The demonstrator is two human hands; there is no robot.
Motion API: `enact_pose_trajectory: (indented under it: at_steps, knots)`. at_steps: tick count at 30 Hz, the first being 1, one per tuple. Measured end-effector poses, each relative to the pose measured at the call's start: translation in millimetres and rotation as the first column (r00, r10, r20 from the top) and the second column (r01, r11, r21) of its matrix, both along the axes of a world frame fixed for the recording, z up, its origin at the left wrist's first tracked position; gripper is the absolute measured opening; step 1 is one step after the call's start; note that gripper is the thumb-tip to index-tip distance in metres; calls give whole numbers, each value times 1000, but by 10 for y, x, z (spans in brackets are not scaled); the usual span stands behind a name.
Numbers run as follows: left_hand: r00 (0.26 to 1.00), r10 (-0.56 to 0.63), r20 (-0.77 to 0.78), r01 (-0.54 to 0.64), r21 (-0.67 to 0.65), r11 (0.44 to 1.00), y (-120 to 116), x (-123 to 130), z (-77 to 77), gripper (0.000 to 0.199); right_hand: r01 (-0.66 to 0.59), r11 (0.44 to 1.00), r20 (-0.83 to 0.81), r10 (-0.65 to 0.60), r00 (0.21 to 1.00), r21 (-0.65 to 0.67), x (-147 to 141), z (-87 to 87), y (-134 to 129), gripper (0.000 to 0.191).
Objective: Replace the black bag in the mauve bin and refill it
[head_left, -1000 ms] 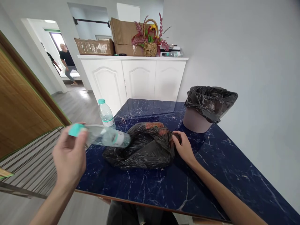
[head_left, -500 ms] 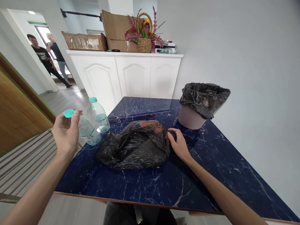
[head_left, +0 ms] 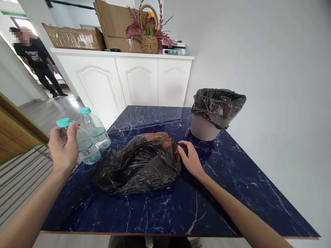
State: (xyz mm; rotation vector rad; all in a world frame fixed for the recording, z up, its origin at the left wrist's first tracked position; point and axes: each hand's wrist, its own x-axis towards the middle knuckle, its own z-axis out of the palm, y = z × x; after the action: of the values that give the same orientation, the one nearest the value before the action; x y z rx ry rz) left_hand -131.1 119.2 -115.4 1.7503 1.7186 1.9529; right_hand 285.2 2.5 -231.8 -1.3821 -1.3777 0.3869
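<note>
My left hand (head_left: 64, 148) is closed around the neck of a clear water bottle (head_left: 88, 150) with a turquoise cap, at the table's left edge. The bottle is part full and leans in the view. A similar bottle (head_left: 96, 129) stands just behind it. In the middle lies a crumpled black plastic bag (head_left: 150, 172), its mouth gaping. Some orange, printed material (head_left: 157, 136) shows along its far side. My right hand (head_left: 190, 159) grips the bag's right end with curled fingers; what lies under them is partly hidden.
A bin (head_left: 204, 127) lined with a black bag stands at the back right of the dark blue marbled table (head_left: 227, 193). Behind is a white cabinet (head_left: 139, 79) with cardboard boxes (head_left: 74, 38) and a flower basket (head_left: 150, 44). A person (head_left: 36, 60) stands in the doorway; a metal rack (head_left: 23, 182) is at left.
The view has turned slightly right, so the table's contents sit further left in it. Both hands keep their holds. In the doorway, one person has moved in front of another.
</note>
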Motion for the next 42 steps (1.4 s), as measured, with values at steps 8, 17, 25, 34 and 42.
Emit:
enact_pose_trajectory:
  at_steps: [8,17,25,34,42]
  knots:
    - [988,51,-148,-32,132,991,-283,9,-31,69,2,1000,-22,-2,1000,0,-9,-11,4,37]
    - [646,-406,-646,400,-166,901,-864,523,-187,17,-46,998,-24,45,999,-44,-11,22,-15,41]
    - [258,-737,-624,510,-560,653,-602,1125,-485,33,-130,988,-46,126,991,-82,-10,23,-33,46]
    - [422,-740,-523,514,-534,671,-418,1406,-936,61,-265,957,-85,256,963,-116,-16,82,-57,45]
    - [404,-786,-467,568,-545,616,-537,1452,-1151,21,-375,917,-159,353,922,-136,-90,104,-69,42]
